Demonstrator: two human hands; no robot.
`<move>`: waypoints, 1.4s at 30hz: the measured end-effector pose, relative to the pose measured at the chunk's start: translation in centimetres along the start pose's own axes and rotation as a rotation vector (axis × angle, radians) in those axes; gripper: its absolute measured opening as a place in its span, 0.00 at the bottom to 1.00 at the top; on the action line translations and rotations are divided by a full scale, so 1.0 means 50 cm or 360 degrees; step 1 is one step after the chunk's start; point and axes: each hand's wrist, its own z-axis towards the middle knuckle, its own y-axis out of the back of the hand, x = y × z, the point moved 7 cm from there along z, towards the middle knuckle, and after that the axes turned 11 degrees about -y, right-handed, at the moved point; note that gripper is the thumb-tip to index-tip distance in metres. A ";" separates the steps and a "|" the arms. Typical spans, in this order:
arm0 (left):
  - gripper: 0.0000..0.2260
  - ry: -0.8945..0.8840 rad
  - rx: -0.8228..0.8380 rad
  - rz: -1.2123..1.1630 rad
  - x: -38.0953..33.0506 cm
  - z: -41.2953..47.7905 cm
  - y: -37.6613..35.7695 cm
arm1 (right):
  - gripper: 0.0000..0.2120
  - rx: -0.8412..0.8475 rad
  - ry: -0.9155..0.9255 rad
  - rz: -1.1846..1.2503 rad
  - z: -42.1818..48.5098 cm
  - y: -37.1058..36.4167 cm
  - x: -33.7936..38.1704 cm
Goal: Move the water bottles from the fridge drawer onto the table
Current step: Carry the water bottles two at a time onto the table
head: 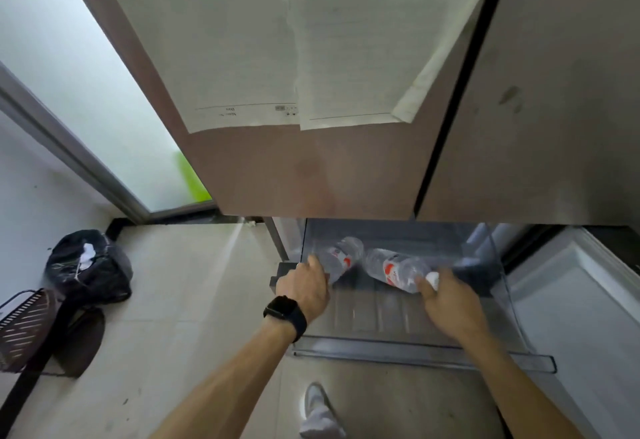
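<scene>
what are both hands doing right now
Left hand: grips the left clear plastic water bottle.
Right hand: grips the right clear plastic water bottle near its white cap.

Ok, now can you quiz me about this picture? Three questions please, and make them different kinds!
1. How many bottles are in the drawer?
2. True or false: the bottles stand upright.
3. The watch is on which wrist? A) left B) right C) neither

Key
1. Two: the left bottle and the right bottle.
2. False. Both lie on their sides.
3. A
</scene>
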 end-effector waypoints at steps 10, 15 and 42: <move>0.18 -0.0774 0.0092 0.0213 -0.156 -0.002 0.045 | 0.15 -0.0065 0.0487 -0.0282 -0.077 0.054 0.057; 0.18 -0.0672 -0.0044 -0.0236 -0.151 0.009 0.019 | 0.18 -0.0029 0.0408 0.0177 -0.065 0.028 0.028; 0.28 -0.0316 -0.0033 -0.0699 -0.126 -0.013 -0.037 | 0.27 0.0057 0.0233 0.0627 -0.025 -0.030 0.016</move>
